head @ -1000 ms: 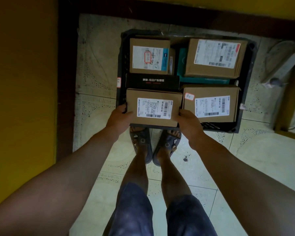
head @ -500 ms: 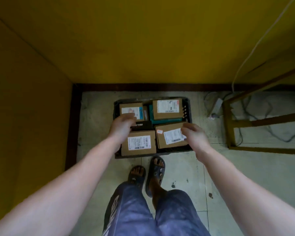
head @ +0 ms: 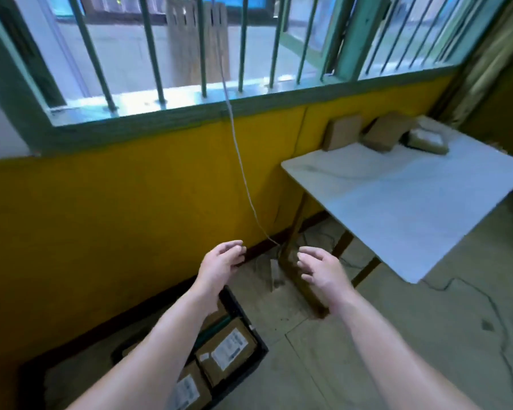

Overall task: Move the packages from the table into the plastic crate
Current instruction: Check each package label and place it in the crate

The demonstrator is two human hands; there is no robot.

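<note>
I see both hands empty, fingers loosely curled: left hand (head: 219, 263), right hand (head: 323, 273), raised between crate and table. The black plastic crate (head: 256, 358) sits on the floor below my left forearm, with labelled packages (head: 225, 355) inside. More packages (head: 382, 134) lie at the far edge of the white table (head: 397, 202), well away from my hands, beside the yellow wall (head: 116, 217) under a barred window (head: 190, 54).
</note>
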